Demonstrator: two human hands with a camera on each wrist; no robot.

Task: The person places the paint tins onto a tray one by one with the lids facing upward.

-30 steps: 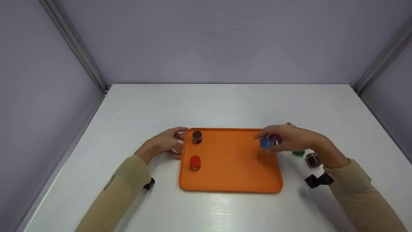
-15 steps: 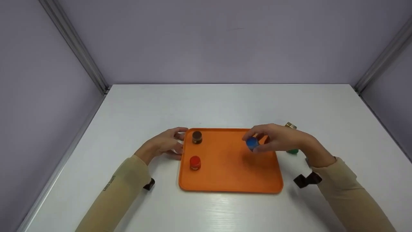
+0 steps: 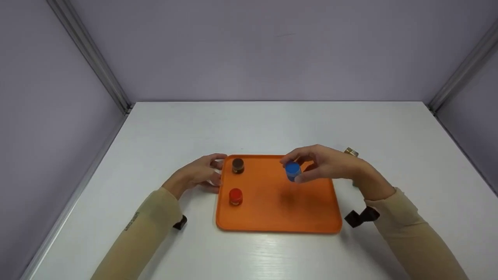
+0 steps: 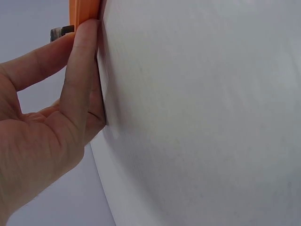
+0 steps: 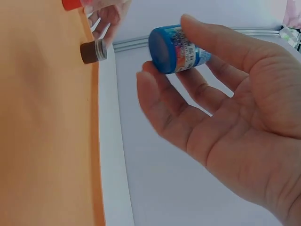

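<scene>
Blue-capped jar point(image 3: 292, 171) sits in our right hand point(image 3: 327, 165), pinched between the thumb and the fingertips and carried in the air above the orange tray point(image 3: 272, 217), over its far middle part. The right wrist view shows it point(image 5: 176, 49) lying on its side in that grip, cap toward the tray, with a printed label around the body; we judge the light fingertip hold suits so small a container.

Our left hand point(image 3: 200, 173) rests on the white table point(image 3: 249, 124) with relaxed, nearly straight fingers pressed against the tray's left edge, grasping nothing; it looks placed there to steady the tray. The left wrist view confirms a fingertip touching the orange rim point(image 4: 84, 12).

On the tray, near its left side, stand a brown-capped jar point(image 3: 238, 165) and a red-capped jar point(image 3: 235, 196), apart from each other.

Beyond the right hand a small gold-coloured object point(image 3: 351, 151) peeks out on the table; we cannot tell what it is. The hand and wrist hide whatever else lies there. The label's print is too blurred to read.
</scene>
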